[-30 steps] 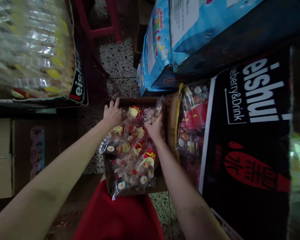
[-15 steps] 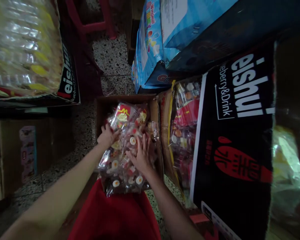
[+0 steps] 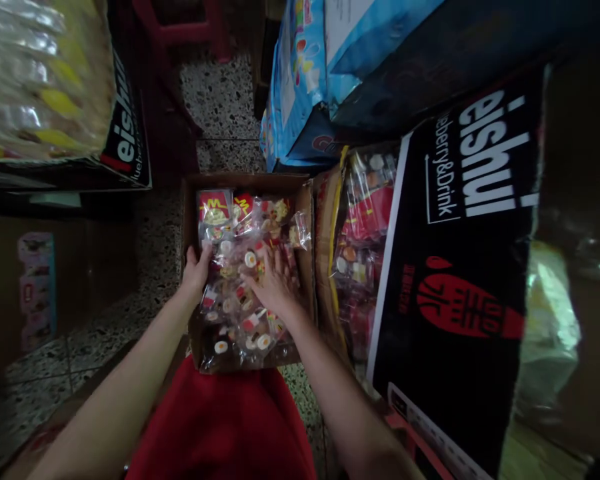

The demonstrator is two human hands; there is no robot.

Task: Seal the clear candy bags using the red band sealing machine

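Observation:
An open cardboard box [image 3: 307,200] stands in front of me, filled with small clear plastic packets [image 3: 240,293]. Through the plastic I see fried-egg shapes and other small food-like pieces. Red packets with a yellow M [image 3: 215,208] lie flat in the far left part. My left hand [image 3: 196,270] is at the box's left side, thumb apart from the fingers, touching the packets' edge or the inner wall; I cannot tell which. Spread over the packets right of the middle, my right hand [image 3: 273,280] rests open with its palm down.
A black carton [image 3: 460,267] and a yellow-edged box of similar packets [image 3: 363,260] stand close on the right. Blue cartons [image 3: 300,107] are beyond. At far left, another carton [image 3: 127,133] holds clear, yellow-marked packs. A red stool [image 3: 190,33] stands on the speckled floor [image 3: 215,100].
My left hand has moved off the packets to the box's left side. A red packet that sat tilted now lies flat at the far left. My right hand stays on the packets.

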